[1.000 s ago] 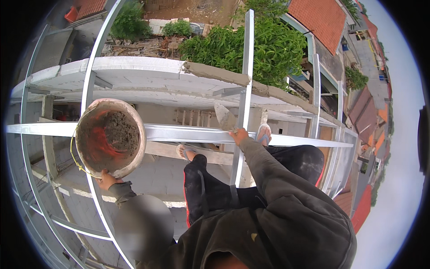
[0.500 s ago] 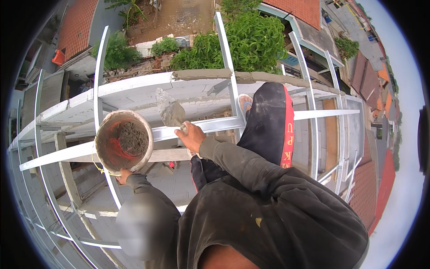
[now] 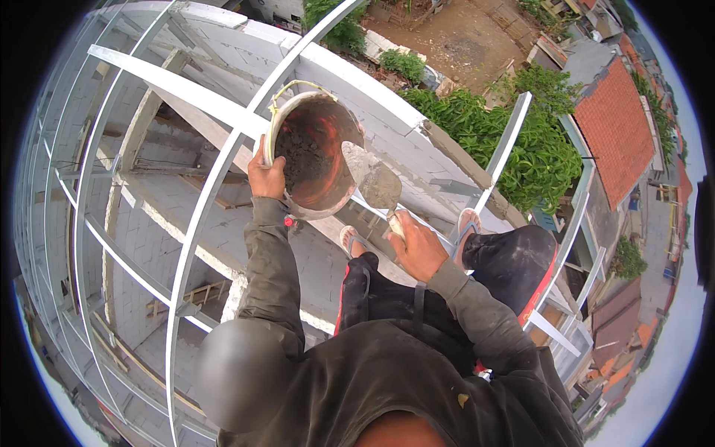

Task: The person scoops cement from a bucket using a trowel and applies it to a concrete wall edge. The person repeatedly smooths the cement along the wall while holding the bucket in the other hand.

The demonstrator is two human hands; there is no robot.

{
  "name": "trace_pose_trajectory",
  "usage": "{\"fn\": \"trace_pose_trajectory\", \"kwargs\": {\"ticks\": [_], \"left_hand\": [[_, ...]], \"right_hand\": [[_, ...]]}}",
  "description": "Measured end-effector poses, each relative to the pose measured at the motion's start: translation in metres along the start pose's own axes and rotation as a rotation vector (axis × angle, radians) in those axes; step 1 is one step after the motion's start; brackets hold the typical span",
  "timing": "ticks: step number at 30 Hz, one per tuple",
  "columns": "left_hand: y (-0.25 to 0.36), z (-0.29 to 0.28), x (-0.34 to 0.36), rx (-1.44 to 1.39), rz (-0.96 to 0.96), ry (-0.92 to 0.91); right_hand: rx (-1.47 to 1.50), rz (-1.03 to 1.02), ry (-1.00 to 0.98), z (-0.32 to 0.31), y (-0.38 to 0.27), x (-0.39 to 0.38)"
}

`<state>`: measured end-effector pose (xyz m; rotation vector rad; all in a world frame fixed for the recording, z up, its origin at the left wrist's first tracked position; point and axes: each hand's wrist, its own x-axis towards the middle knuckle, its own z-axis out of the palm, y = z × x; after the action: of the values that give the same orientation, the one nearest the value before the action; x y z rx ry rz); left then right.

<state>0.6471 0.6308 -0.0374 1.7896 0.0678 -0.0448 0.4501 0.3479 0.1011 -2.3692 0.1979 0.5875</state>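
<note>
My left hand [image 3: 267,173] grips the rim of a dirty bucket [image 3: 345,191], with the thumb over the edge. Wet grey mortar [image 3: 302,155] lies inside, against the bucket's reddish inner wall. A thin yellow cord handle [image 3: 302,82] loops over the far side of the rim. In my right hand [image 3: 419,247] is the pale handle of a trowel [image 3: 380,188]. Its blade is smeared with mortar, and the tip overlaps the bucket's right rim; whether it touches, I cannot tell.
Silver metal beams [image 3: 202,190] cross around me, high above the ground. Ahead runs a white block wall [image 3: 365,83] topped partly with grey mortar [image 3: 465,160]. My sandalled feet [image 3: 353,241] stand high on the frame. Green trees [image 3: 514,141] and tiled roofs [image 3: 614,130] lie below.
My view has swung left, so the scene appears turned. The bucket has shifted right and up in the picture. The trowel has come to the bucket's rim, from standing apart on its right.
</note>
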Motion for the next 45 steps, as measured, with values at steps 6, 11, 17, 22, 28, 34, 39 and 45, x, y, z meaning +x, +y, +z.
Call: {"fn": "trace_pose_trajectory", "kwargs": {"ticks": [6,11,17,22,28,34,39,45], "left_hand": [[0.032,-0.01,0.004,-0.033,0.031,-0.02],[0.035,0.012,0.004,-0.085,0.007,0.01],[0.024,0.013,0.01,0.0,0.025,-0.02],[0.024,-0.008,0.035,0.103,0.015,-0.006],[0.027,0.006,0.056,0.093,0.07,-0.127],[0.046,0.031,0.046,0.169,0.036,-0.064],[0.058,0.046,0.031,0.216,0.106,-0.043],[0.047,0.05,0.033,0.242,0.124,-0.03]], "right_hand": [[-0.733,-0.297,-0.194,-0.006,-0.025,0.123],[-0.677,-0.335,-0.018,0.003,-0.036,0.23],[-0.474,-0.236,-0.264,0.022,-0.022,0.185],[-0.563,-0.458,0.163,-0.046,-0.089,0.215],[-0.932,-0.834,-0.323,0.06,-0.057,0.173],[-0.706,-0.523,0.11,-0.042,-0.011,0.235],[-0.814,-0.732,-0.018,-0.018,-0.017,0.203],[-0.718,-0.468,-0.102,-0.059,0.017,0.221]]}}
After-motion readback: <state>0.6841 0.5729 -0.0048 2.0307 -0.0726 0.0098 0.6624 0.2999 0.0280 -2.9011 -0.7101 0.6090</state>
